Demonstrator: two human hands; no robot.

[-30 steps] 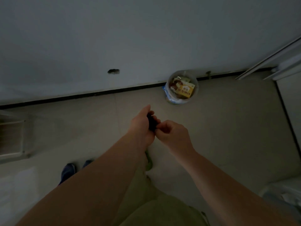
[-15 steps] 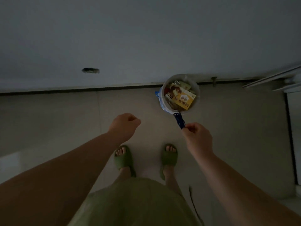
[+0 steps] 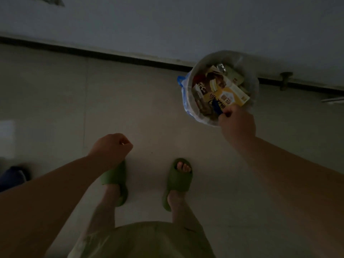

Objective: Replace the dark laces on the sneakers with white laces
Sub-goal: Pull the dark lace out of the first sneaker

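Note:
My right hand (image 3: pixel 236 125) reaches over the near rim of the waste bin (image 3: pixel 188 107) and pinches a small bundle of dark blue lace (image 3: pixel 216 107) that hangs over the rubbish inside. My left hand (image 3: pixel 111 148) hovers in front of me with its fingers curled and nothing in it. A dark blue sneaker (image 3: pixel 12 176) shows partly at the left edge, on the floor. No white laces are in view.
The bin, lined with a clear and blue bag, stands against the wall's dark baseboard (image 3: pixel 111 55) and holds a yellow box (image 3: pixel 230 97) and wrappers. My feet wear green slippers (image 3: pixel 178 179) on the pale tiled floor. The room is dim.
My hands parted: the right one carried the dark lace bundle from in front of me to over the bin. The left hand let go and dropped back. The view tilted down towards my feet.

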